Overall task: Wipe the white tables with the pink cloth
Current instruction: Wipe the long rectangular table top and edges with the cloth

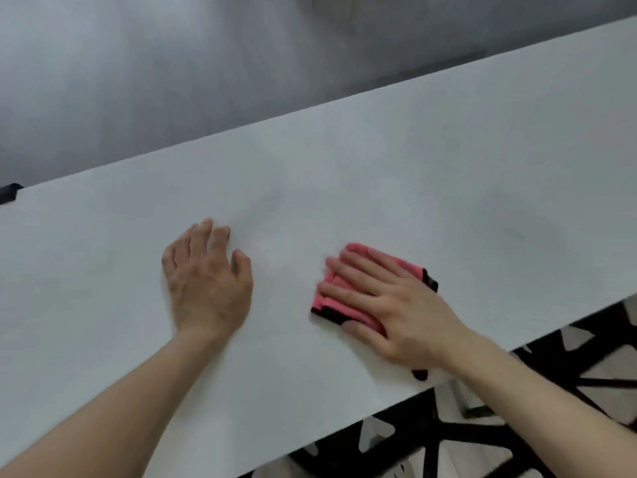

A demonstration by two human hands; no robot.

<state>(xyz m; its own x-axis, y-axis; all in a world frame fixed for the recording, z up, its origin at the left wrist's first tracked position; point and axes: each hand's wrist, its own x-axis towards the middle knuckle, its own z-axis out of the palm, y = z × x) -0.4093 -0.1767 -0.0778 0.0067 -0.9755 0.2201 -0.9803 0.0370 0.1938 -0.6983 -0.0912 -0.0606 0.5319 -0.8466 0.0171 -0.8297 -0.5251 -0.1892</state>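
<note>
Pink cloth [393, 262]: folded, black-trimmed, flat on the white tabletop [448, 167] close to its near edge, at 4 o'clock from frame centre. Long axis judged 10-to-4 o'clock; part is hidden. Right hand [389, 305] presses it, fingers straight and spread, apparently to load the wipe. Left hand [206, 281], at the cloth's 9 o'clock, rests flat with fingers relaxed, holding nothing; likely bracing.

A long white table [379, 167] runs slantwise across the view, its top matt and evenly lit, with no hard shadows. Beyond its far edge lies a plain grey surface [172, 81], blurred; whether it is wall or floor cannot be told. A pale, blurred shape [331, 8] sits at its top. A small black thing [10, 193] shows at the table's far left edge. Below the near edge, the floor [517, 443] bears a bold pattern of black lines and pale patches.
</note>
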